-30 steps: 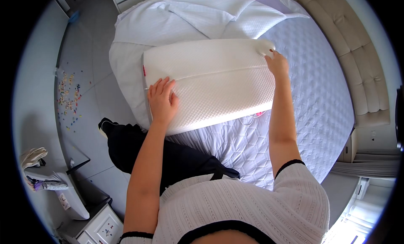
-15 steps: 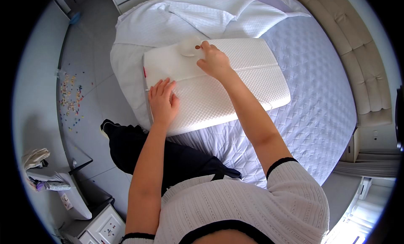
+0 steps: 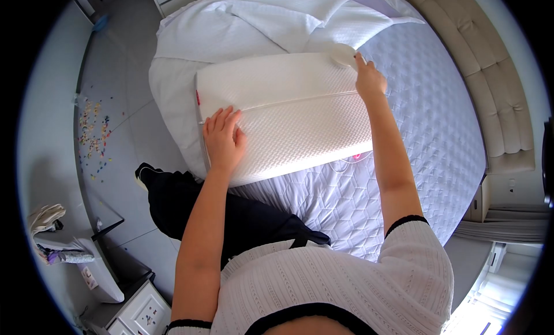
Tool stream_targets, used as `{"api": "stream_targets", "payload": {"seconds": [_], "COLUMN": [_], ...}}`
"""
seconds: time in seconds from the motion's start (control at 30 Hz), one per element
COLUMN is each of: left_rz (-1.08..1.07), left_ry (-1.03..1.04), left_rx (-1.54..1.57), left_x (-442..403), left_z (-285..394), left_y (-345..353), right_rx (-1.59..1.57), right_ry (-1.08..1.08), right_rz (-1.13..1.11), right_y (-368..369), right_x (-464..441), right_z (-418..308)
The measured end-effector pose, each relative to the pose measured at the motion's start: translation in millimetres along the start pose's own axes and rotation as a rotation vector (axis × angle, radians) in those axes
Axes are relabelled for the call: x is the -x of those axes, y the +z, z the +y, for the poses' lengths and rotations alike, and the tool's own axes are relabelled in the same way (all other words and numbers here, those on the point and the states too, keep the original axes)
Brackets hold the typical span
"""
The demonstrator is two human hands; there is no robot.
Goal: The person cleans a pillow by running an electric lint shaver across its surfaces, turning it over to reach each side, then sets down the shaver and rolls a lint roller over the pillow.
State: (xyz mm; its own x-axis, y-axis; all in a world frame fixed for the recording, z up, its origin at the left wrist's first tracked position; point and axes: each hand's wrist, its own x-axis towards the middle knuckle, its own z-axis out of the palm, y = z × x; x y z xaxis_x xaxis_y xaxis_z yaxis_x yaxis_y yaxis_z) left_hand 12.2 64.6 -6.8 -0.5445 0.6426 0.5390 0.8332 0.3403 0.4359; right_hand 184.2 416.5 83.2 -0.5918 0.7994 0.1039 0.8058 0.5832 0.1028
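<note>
A large white textured pillow point(image 3: 300, 118) lies on the bed, with a seam running along its length. My left hand point(image 3: 224, 140) rests on its left end, fingers spread and flat. Over at the pillow's far right corner, my right hand point(image 3: 370, 79) grips a white tool with a rounded head point(image 3: 344, 54). The tool's exact kind is not clear, as my fingers cover part of it. A thin white cord and a small pink piece point(image 3: 356, 156) lie by the pillow's near edge, under my right forearm.
Grey quilted bedding point(image 3: 427, 115) covers the bed, with a rumpled white cover point(image 3: 231, 34) at the far side. A padded headboard point(image 3: 490, 75) stands right. Small colourful pieces point(image 3: 94, 136) are scattered on the floor at left. A white cabinet point(image 3: 144, 312) is lower left.
My right hand has moved right with the white tool, from the pillow's far middle to its far right corner. The pink piece has come into view. My left hand stays put.
</note>
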Motion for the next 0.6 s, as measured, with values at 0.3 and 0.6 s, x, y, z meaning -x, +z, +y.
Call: {"api": "stream_targets", "payload": {"seconds": [0.3,0.6], "left_rz": [-0.005,-0.022], "left_ry": [0.0,-0.006], "left_rx": [-0.008,-0.009], "left_x": [0.0,-0.9], "left_z": [0.6,1.6], "left_y": [0.0,-3.6], "right_rx": [-0.113,-0.379], "right_ry": [-0.066,-0.4], "right_rz": [-0.023,-0.099], "right_y": [9.5,-31.5], "right_x": [14.4,41.9], "right_z": [-49.9,-164.6]}}
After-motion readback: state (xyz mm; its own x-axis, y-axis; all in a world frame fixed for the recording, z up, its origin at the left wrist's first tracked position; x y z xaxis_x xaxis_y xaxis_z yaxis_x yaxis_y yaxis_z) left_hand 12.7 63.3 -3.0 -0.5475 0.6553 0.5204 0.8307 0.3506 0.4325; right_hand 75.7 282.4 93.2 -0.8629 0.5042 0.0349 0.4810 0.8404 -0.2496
